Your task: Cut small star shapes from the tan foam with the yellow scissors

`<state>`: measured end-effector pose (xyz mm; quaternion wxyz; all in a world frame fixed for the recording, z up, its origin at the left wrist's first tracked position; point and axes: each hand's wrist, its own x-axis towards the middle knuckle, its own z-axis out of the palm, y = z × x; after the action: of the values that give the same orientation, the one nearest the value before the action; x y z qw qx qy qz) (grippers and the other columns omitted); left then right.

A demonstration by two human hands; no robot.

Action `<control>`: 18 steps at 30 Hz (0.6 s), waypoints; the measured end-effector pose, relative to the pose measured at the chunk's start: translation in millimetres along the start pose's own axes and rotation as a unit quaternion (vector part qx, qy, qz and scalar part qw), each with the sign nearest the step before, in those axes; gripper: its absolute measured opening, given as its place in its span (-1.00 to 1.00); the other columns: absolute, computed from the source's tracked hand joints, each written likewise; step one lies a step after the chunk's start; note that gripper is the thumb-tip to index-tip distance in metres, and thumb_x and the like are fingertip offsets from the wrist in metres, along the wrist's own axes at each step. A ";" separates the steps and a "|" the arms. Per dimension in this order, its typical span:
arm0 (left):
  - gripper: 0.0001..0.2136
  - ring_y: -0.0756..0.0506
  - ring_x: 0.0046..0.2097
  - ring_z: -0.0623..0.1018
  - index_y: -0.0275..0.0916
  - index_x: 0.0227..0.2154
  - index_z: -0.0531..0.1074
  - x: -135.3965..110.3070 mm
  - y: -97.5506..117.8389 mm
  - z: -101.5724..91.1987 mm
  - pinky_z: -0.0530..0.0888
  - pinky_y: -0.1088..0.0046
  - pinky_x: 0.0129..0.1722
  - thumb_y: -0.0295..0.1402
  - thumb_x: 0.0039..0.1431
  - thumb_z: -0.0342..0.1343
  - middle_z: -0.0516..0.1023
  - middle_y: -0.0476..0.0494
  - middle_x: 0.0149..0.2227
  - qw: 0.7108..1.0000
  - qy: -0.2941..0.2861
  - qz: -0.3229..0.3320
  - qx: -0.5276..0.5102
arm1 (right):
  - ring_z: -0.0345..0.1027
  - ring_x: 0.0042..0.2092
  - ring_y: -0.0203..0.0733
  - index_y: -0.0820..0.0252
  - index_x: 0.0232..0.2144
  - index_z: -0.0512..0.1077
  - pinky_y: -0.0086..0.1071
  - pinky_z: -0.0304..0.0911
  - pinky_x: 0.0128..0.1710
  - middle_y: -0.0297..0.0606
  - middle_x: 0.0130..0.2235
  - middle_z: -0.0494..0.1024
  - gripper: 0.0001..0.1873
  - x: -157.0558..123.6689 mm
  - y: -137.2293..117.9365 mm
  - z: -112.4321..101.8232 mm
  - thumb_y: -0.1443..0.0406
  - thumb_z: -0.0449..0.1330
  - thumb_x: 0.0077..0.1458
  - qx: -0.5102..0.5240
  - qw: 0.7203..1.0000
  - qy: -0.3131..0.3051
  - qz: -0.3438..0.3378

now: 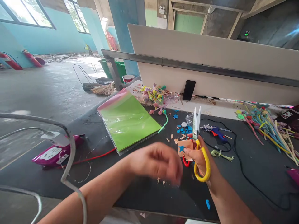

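the left hand (pixel 155 163) is blurred, its grip unreadable. the right hand (pixel 198 157) grips yellow-handled scissors (pixel 201 168), apparently pinching a tan foam scrap (pixel 185 148) too.

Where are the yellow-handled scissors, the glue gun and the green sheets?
Yellow-handled scissors (pixel 202 168): head view, point on the yellow handle loop.
Blue glue gun (pixel 218 133): head view, point on the blue body.
Green sheets (pixel 127 123): head view, point mid-sheet, under clear plastic.

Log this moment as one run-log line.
left hand: blurred, over black table | right hand: yellow-handled scissors, tan foam piece | nearby: blue foam stars
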<state>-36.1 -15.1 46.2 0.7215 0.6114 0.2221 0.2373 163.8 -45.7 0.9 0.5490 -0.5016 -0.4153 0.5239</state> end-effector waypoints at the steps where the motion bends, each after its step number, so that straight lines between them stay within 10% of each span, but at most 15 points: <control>1: -0.80 -0.12 -0.33 0.52 -0.26 -0.54 0.50 5.4 0.2 -6.7 0.42 0.37 -0.28 -0.22 -0.12 0.27 0.54 -0.17 -0.45 0.999 0.019 0.039 -0.016 | 0.47 -0.34 -0.18 0.00 -0.13 0.25 -0.34 0.39 -0.39 -0.39 -0.32 0.50 -0.49 -0.2 -0.3 0.0 0.32 0.33 -0.15 -0.006 1.000 0.001 -0.005; 7: -0.83 0.03 -0.34 0.45 -0.26 -0.33 0.44 33.8 -30.4 -25.1 0.35 0.52 -0.28 -0.35 -0.02 0.21 0.47 -0.05 -0.32 0.979 0.190 0.064 -0.041 | 0.48 -0.34 -0.13 -0.03 -0.14 0.25 -0.28 0.41 -0.38 -0.40 -0.33 0.52 -0.45 -2.0 -0.9 3.4 0.31 0.38 -0.20 -0.001 1.000 -0.017 0.009; 18: -0.72 0.03 -0.43 0.40 -0.31 -0.39 0.42 32.1 -40.9 -10.2 0.31 0.52 -0.39 -0.15 0.04 0.15 0.42 -0.01 -0.47 0.999 0.041 -0.024 -0.009 | 0.47 -0.30 -0.15 0.00 -0.10 0.22 -0.27 0.39 -0.32 -0.38 -0.31 0.51 -0.46 -2.9 4.6 -1.4 0.30 0.33 -0.14 -0.061 0.995 -0.072 0.008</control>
<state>-14.1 6.8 3.3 0.7224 0.5893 0.2641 0.2471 164.1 -49.0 -3.7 0.4817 -0.4981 -0.4813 0.5368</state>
